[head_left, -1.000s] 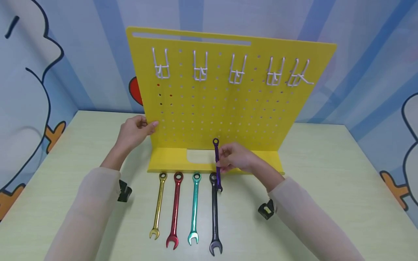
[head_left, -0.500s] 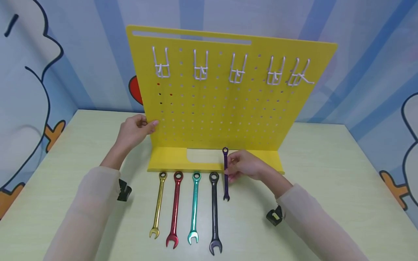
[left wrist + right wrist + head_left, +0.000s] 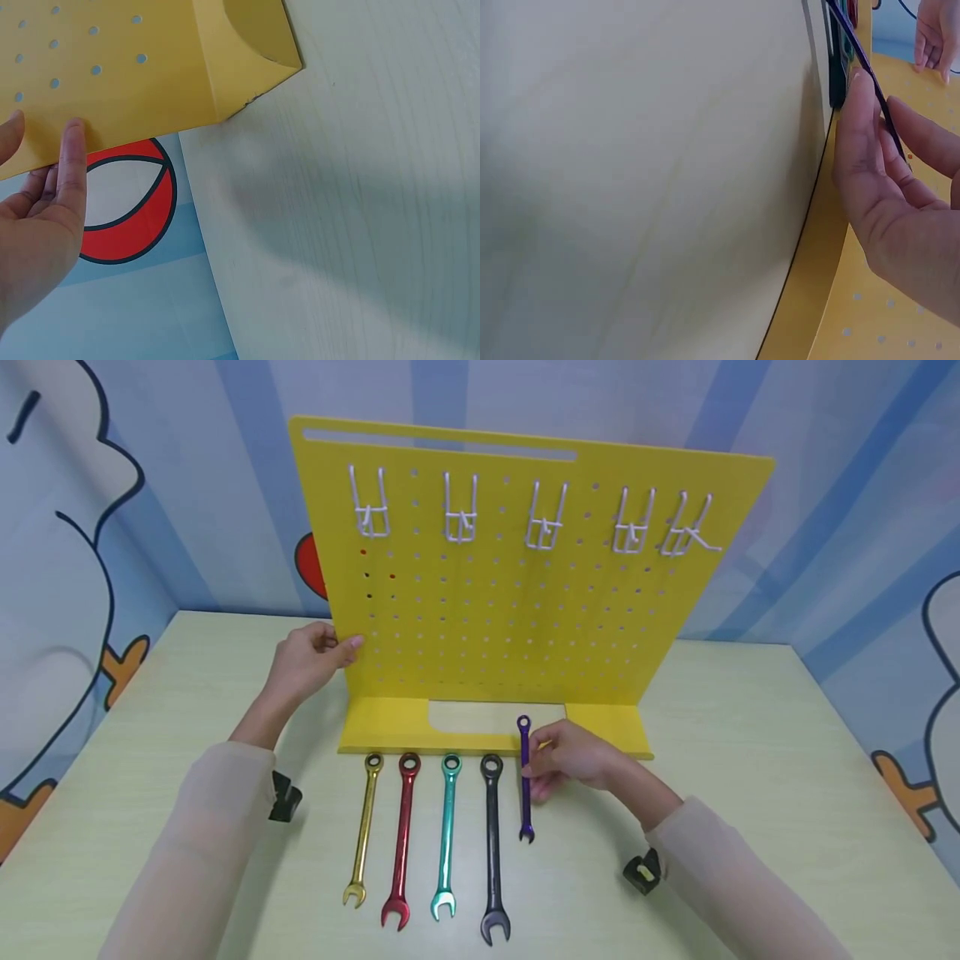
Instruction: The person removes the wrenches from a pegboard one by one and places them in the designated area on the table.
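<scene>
My right hand (image 3: 570, 756) pinches a small purple combination wrench (image 3: 525, 810) by the middle of its shaft, ring end away from me and open end toward me. In the right wrist view, thumb and fingers lie on both sides of that wrench (image 3: 855, 45). A yellow pegboard (image 3: 480, 602) stands upright on its base, and my left hand (image 3: 307, 664) grips its left edge, thumb on the front face. To the left of the purple wrench lie a black wrench (image 3: 492, 835), a green wrench (image 3: 448, 827), a red wrench (image 3: 406, 835) and a gold wrench (image 3: 367, 827), side by side.
Several white wire hooks, such as the leftmost hook (image 3: 372, 522), line the upper pegboard. One at the far right, a slanted hook (image 3: 686, 537), has its prong turned sideways. Behind the pale wooden table (image 3: 750, 760) rises a blue striped wall (image 3: 615, 402) with cartoon figures.
My right hand has brought the purple wrench right and toward me, from over the black wrench's ring end to beside it. The left hand keeps its grip on the pegboard.
</scene>
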The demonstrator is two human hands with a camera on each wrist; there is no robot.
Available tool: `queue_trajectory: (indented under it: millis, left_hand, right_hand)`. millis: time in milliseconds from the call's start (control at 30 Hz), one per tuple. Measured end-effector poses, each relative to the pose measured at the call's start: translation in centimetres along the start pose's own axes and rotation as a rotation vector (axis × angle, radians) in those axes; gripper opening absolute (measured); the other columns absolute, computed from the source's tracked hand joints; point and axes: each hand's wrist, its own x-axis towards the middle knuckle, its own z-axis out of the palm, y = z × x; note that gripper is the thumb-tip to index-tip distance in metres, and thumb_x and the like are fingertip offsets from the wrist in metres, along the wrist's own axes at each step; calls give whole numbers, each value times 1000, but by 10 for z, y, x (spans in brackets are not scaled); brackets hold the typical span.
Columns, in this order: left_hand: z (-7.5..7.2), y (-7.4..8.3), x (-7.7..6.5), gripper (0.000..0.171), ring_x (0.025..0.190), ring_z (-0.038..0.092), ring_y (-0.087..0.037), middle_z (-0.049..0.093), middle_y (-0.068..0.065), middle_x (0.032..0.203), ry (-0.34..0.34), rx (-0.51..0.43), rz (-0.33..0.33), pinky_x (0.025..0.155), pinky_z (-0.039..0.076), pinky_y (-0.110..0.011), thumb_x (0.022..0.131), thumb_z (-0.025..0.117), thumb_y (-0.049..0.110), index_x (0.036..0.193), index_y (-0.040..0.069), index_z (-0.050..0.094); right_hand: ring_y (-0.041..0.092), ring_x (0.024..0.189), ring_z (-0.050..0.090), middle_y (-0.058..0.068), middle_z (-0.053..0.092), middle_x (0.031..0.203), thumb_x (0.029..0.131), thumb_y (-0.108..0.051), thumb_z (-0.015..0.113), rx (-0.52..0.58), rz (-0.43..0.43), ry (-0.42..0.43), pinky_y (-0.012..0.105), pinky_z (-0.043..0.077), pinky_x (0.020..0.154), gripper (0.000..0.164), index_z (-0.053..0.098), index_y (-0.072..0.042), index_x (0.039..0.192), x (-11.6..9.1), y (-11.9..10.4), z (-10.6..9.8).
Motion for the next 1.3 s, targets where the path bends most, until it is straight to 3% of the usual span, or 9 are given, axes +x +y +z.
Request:
queue_trajectory:
  millis: [267,1033,1133,1300]
  left_hand:
    - [0,1,-1,66,77,62,-9,60,6,87,-3,2,3,74,47,-34,66,52,76,103,22,56]
    - [0,1,-2,66,78,61,-12,61,4,87,-4,6,-8,71,46,-33,66,51,76,103,21,56]
    - [-3,7,-6,67,78,61,-11,61,4,88,-13,27,-11,68,45,-27,67,51,76,103,20,56]
    - [-21,41,-27,64,83,61,-16,62,-2,92,-80,-13,-50,56,46,-29,72,55,68,106,14,56]
  right_hand:
    - [27,62,65,21,64,77,86,4,54,0,20,-53,40,54,62,6,53,9,83,-9,10,4]
    - [25,55,64,20,63,66,83,6,58,12,61,-69,40,54,55,6,54,10,80,-17,26,14]
    - [25,55,64,19,63,66,84,6,58,13,73,-60,40,54,55,7,54,10,81,-17,25,15]
    - [26,56,65,19,63,67,84,5,59,5,91,-40,39,54,56,7,54,10,81,-17,24,16]
